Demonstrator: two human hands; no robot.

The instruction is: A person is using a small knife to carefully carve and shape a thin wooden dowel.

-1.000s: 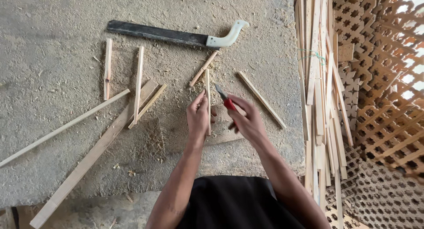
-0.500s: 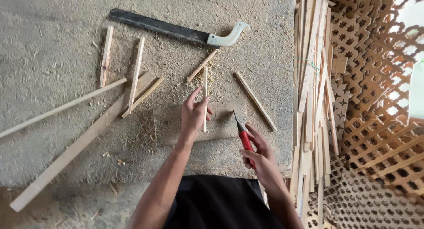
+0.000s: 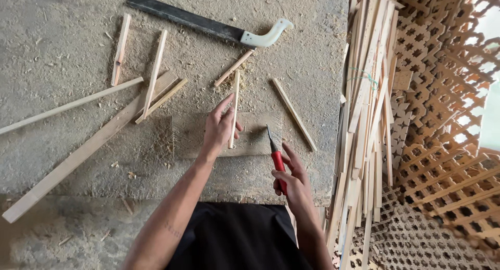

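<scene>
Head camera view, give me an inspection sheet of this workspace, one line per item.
Surface: rough concrete floor, sawdust scattered.
Job's things: thin wood strip on a flat board; red-handled knife.
Clutter: loose slats, long batten, white-handled machete.
Grippers: left hand on the strip; right hand grips the knife.
Cables: nothing seen.
Surroundings: bundled strips, wooden lattice panels at right.

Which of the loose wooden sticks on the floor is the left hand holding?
The thin stick standing almost vertical in the picture, under the left hand. The other sticks lie untouched around it.
</scene>
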